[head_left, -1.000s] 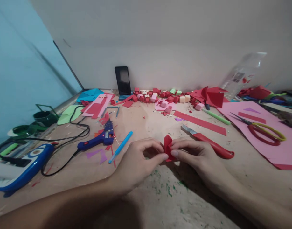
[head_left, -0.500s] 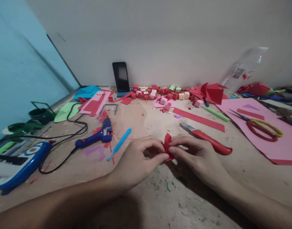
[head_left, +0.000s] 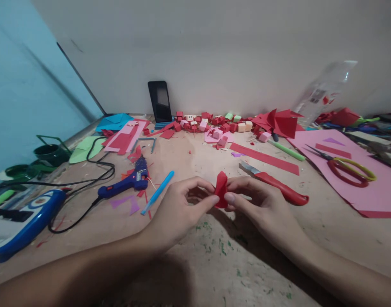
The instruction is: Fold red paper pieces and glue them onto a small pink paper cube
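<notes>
Both hands (head_left: 184, 202) in a fingertip pinch on one small red paper piece (head_left: 221, 187)

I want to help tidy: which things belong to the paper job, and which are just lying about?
Belong to it:
red paper, held by left hand and right hand
probably glue gun and scissors, lying unheld

Likely just lying about:
phone, propped up
clear bottle

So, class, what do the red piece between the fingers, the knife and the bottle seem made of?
Red piece: probably matte paper, by its creases and flat colour.
Knife: grey blade, likely metal by its sheen; smooth, evenly red handle, perhaps plastic.
Bottle: glossy and see-through, likely plastic, though glass is possible.
</notes>
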`<state>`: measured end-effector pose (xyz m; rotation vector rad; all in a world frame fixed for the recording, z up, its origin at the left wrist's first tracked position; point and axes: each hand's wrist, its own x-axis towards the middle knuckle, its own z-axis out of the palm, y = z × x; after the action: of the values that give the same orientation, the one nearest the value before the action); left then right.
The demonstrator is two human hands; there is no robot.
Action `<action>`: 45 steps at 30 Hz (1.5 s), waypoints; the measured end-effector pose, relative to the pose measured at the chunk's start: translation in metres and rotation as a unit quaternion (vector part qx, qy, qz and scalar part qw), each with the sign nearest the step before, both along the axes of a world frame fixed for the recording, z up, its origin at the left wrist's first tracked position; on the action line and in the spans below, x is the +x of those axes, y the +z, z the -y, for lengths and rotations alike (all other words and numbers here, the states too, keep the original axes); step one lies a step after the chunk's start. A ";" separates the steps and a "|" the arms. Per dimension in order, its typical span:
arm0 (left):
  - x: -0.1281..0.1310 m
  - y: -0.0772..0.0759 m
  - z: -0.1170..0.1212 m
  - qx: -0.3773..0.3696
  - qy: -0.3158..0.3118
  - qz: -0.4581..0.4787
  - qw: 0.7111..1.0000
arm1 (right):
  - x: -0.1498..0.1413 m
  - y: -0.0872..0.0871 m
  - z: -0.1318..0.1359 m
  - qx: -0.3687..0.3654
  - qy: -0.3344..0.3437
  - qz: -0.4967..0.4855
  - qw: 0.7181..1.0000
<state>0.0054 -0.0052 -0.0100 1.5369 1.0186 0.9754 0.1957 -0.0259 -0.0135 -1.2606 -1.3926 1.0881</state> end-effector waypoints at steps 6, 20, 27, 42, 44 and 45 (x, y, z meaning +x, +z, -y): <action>-0.001 -0.001 0.000 -0.020 -0.016 0.015 1.000 | 0.001 -0.005 -0.003 -0.037 0.035 -0.060 0.997; 0.000 0.001 0.001 -0.023 -0.008 0.000 1.000 | 0.003 -0.003 -0.007 -0.028 0.077 -0.072 0.994; -0.001 0.001 0.000 0.003 0.003 -0.011 1.000 | 0.003 -0.001 -0.007 -0.024 0.075 -0.075 0.994; -0.002 0.001 0.002 0.115 -0.012 -0.085 0.990 | 0.003 -0.008 -0.005 0.022 0.086 -0.007 0.996; -0.002 0.002 0.002 0.113 -0.010 -0.083 0.990 | 0.003 -0.008 -0.004 0.013 0.090 -0.010 0.996; -0.002 0.003 0.003 0.118 -0.009 -0.083 0.989 | 0.003 -0.007 -0.004 0.008 0.090 -0.012 0.996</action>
<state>0.0032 -0.0078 -0.0074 1.8453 1.0313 0.9945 0.1991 -0.0219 -0.0207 -1.1224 -1.5169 1.2067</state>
